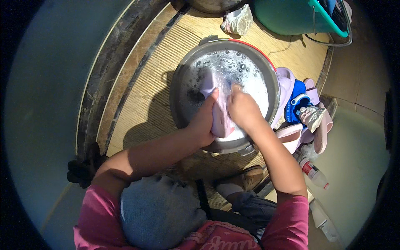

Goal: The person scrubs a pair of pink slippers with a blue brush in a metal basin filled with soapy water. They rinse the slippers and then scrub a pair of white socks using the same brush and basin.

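Two bare hands are meeting over a round, dark-grey bucket (176,89) with a red band along part of its rim, its water carrying white, bubbly foam (255,89). Your left hand (203,121) is grasping a long, pale-lilac, smooth plastic-looking slipper (219,121), the thumb pressing along its side. The slipper is standing tilted between your hands, above and partly against the suds. Your right hand (243,107) is curling its fingers at the slipper's right side; blur is hiding the fingertips, so whether they are clenching anything you cannot tell from this view.

Just right of your grip, outside the bucket, a cluster of footwear is crowding the wall: a pale-lilac clog (285,85), a bright-blue plastic shoe (295,93) and a pale-pink slipper (323,135). A crumpled, whitish wad (312,118) is resting among them. Lower right of your grip, a clear plastic bottle with a red label (317,177) is lying on its side. Beyond your grip, a second crumpled, whitish bundle (237,21) is sitting near a large green bucket (283,17). Left of your grip, a yellowish, ridged mat (143,89) is catching your shadow.
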Available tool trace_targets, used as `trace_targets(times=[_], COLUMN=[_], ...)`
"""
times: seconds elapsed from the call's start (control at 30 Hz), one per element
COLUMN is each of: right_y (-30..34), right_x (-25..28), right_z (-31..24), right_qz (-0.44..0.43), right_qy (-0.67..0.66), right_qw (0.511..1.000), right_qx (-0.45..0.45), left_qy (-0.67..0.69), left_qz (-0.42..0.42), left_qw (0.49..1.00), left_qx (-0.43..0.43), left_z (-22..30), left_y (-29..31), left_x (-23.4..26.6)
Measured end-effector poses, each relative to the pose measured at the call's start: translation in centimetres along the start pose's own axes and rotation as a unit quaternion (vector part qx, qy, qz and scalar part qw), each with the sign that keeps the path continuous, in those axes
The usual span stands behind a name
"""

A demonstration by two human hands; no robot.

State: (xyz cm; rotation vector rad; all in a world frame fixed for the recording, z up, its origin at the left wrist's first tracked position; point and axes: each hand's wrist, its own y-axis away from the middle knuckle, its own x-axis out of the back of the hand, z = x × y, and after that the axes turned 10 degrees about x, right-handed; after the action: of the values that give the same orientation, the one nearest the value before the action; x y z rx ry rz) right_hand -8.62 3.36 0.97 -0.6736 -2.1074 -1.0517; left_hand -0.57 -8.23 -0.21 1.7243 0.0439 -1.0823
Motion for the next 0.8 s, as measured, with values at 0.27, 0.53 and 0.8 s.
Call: trace_targets(times=[0.27,0.53,0.8], right_y=[5.8,10.5,13.6], right_x=[5.2,7.9,8.7], right_z=[1.9,4.4,2.2], right_qz=[-0.031,0.072,0.044], right_qy=[-0.072,-0.085,-0.112], right_qw=[0.995,0.99,0.975], right_qx=[0.057,0.081,0.188], left_qy=[-0.062,-0.29,-0.166], left_qz=[0.059,0.297,0.176], left_qw=[0.996,0.905,0.97], left_qx=[-0.026,-0.097,0.025], left_z=[-0.6,-0.4,1.7], left_y=[0.2,3.1,5.7], left_x=[1.0,-2.9,-1.3])
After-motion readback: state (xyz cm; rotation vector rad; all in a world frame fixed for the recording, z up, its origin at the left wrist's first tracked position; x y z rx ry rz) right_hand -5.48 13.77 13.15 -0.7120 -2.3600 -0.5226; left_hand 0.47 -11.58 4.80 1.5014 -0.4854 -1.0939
